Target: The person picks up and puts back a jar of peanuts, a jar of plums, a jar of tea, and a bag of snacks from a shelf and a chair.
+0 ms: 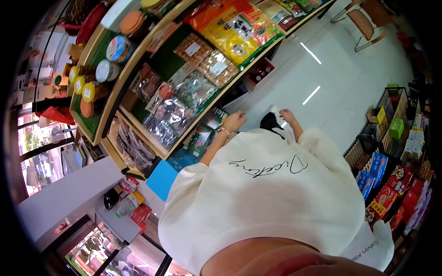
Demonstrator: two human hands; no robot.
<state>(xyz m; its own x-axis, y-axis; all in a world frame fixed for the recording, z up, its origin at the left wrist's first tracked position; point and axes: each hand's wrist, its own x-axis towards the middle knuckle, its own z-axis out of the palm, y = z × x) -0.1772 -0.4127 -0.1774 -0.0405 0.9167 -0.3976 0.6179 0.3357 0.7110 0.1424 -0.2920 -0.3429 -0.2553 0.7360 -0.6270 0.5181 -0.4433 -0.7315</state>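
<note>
My left hand [235, 122], with a bracelet at the wrist, hangs beside the front edge of a wooden display shelf [198, 120]. Its fingers are loosely bent and apart, and I see nothing in them. Clear plastic packs of dried goods [195, 89] lie on the shelf closest to it. My right hand [289, 116] is held low in front of my white top [285, 184], over the floor. Its fingers are slightly spread, with nothing between them. Between the two hands a black shoe or trouser leg [270, 121] shows below.
Yellow food bags [239, 34] and lidded jars [120, 48] fill the upper shelving. On the right stands a rack [384, 124] with boxes, beside blue boxes [379, 168] and red packages [386, 195]. A chair [361, 24] sits far off on the tiled floor [317, 73].
</note>
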